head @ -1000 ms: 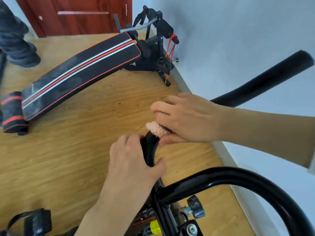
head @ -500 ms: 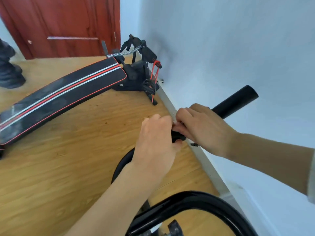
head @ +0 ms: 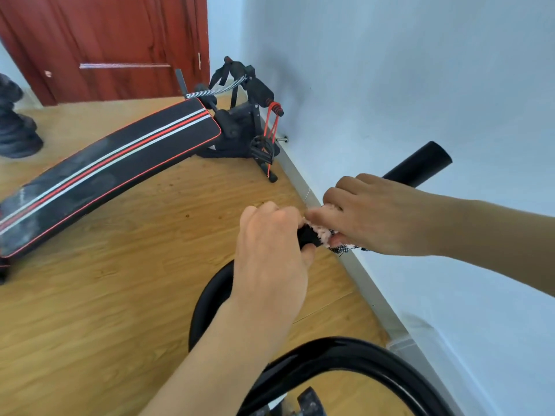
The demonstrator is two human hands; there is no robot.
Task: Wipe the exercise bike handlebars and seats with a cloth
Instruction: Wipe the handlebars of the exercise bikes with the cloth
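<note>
The exercise bike's black handlebar (head: 417, 165) runs from its far right end down under both hands and curves on as a black foam loop (head: 207, 301). My left hand (head: 270, 259) is wrapped around the bar near its middle. Right beside it, my right hand (head: 372, 214) presses a pink fluffy cloth (head: 322, 235) with a dark speckled edge around the bar. Most of the cloth is hidden under my fingers. A glossy black tube (head: 336, 352) of the bike arcs across the bottom. No seat is in view.
A black sit-up bench (head: 105, 169) with red and white stripes lies on the wooden floor (head: 90, 310), its foot frame (head: 249, 127) by the white wall (head: 390, 70). A red door (head: 105, 46) stands behind. Someone's dark shoe (head: 15, 136) is at far left.
My left hand has slid up along the bar, close against my right hand. The view has tilted up, so the bike's lower frame and knob have dropped out of sight. The cloth shows again.
</note>
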